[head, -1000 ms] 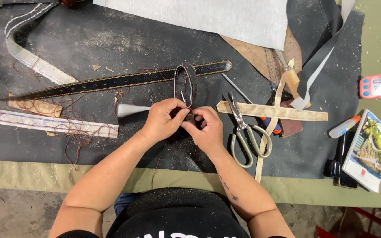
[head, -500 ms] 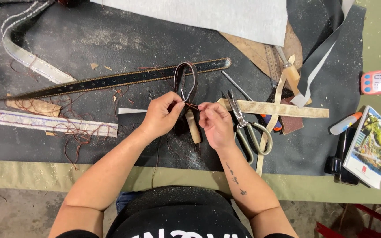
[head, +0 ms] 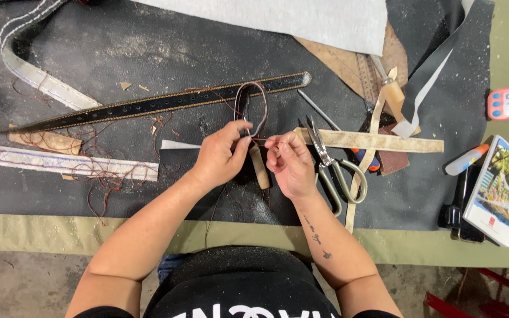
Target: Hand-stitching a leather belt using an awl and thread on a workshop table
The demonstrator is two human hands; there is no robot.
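My left hand (head: 224, 154) pinches the lower end of a small dark leather loop (head: 251, 108) that stands up over the black mat. My right hand (head: 290, 162) is just to its right, fingertips pinched on a thin reddish thread (head: 259, 140) running from the loop. A wooden-handled awl (head: 259, 166) lies on the mat between the two hands. A long black stitched belt (head: 154, 106) lies behind the loop, stretching left to right.
Large scissors (head: 332, 168) lie right of my right hand, over a tan leather strip (head: 384, 141). Loose thread and a white stitched strip (head: 60, 165) are at the left. A red timer (head: 508, 103), a booklet (head: 499, 191), a glue tube (head: 465, 160) sit at the right edge.
My hands, clasped together over the loop a second ago, have drawn apart; the right hand moved right with the thread. The awl now lies exposed between them.
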